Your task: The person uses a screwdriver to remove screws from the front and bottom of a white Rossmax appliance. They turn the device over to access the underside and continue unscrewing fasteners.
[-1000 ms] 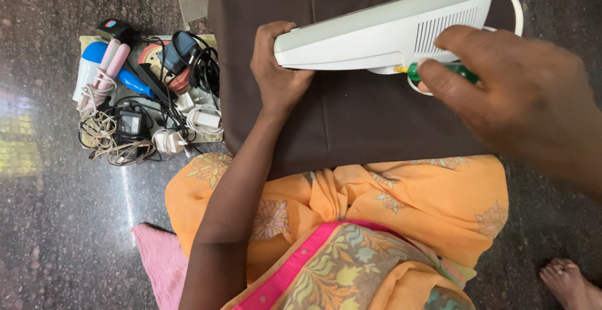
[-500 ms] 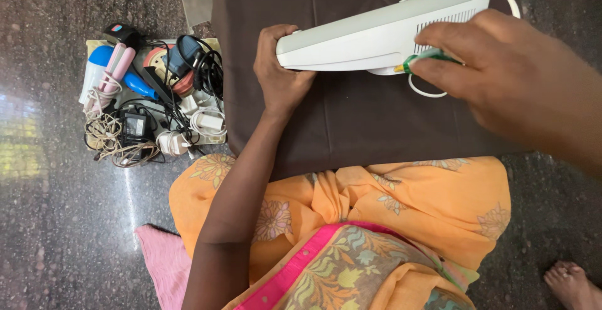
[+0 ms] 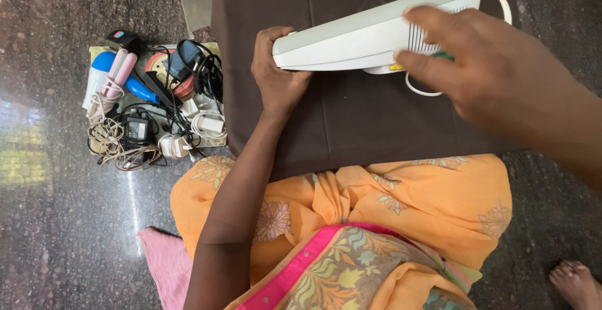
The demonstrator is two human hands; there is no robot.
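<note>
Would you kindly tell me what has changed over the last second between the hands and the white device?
The right hand slid left along the white device, its fingers now spread over the vent slots and hiding most of the green-handled tool beneath. The left hand kept gripping the device's rounded end over the brown cloth; the tray of chargers and cables did not move.

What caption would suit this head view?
Left hand grips a white device over brown cloth; right hand rests on its vented end.
</note>
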